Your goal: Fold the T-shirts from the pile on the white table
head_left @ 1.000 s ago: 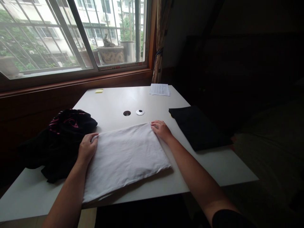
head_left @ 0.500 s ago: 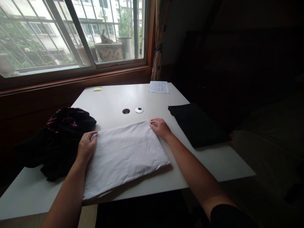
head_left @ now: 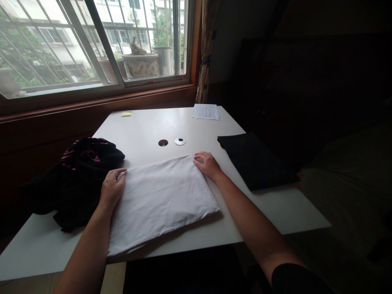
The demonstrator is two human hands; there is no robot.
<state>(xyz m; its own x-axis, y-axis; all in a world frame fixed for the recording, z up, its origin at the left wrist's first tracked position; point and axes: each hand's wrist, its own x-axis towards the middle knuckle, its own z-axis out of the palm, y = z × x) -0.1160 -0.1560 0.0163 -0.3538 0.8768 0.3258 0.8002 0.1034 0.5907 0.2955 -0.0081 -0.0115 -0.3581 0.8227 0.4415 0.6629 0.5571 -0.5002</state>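
A folded white cloth [head_left: 162, 200], perhaps a garment, lies on the white table [head_left: 141, 130] in front of me. My left hand [head_left: 112, 187] grips its far left corner, thumb and fingers closed on the edge. At the far right corner, my right hand [head_left: 207, 164] pinches the fabric in the same way. The cloth's near edge shows several loose layers and reaches the table's front edge at the left. Close by my left hand sits a crumpled black garment [head_left: 82, 183] with pink markings.
A folded black cloth [head_left: 257, 163] lies on the right side of the table. Toward the back are paper sheets [head_left: 206, 112], a yellow sticky note [head_left: 126, 114], a dark cable hole [head_left: 163, 143] and a round silver fitting [head_left: 180, 141]. A barred window [head_left: 92, 45] is behind.
Both hands and the white cloth stay practically where they were. Only a very slight shift of the whole view shows.
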